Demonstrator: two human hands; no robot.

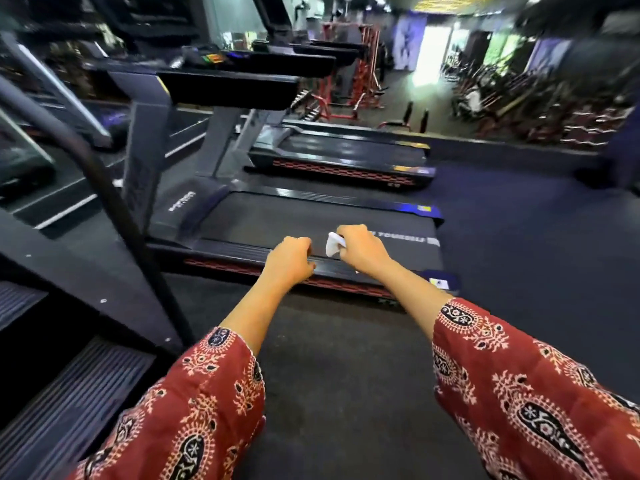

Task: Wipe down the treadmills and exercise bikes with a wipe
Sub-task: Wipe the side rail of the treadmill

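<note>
Right hand (363, 249) grips white wipe (334, 244); wipe protrudes toward left hand (291, 259), just beside it. Left fingers curled, nothing held. Both above treadmill (263, 220) side rail.

Most of the wipe (333, 244) is buried inside the curled fingers of the right hand (360, 249); only a white fold shows. The left hand (292, 259) is seen from the back with its fingertips hidden, so whether they hold or touch anything cannot be told. The right hand covers the start of the white lettering (403, 235) on the treadmill (277, 216) belt. The racks (519, 105) far right are smeared by blur. The stepped machine (52, 358) near left and the patterned sleeves (519, 393) run out of view
</note>
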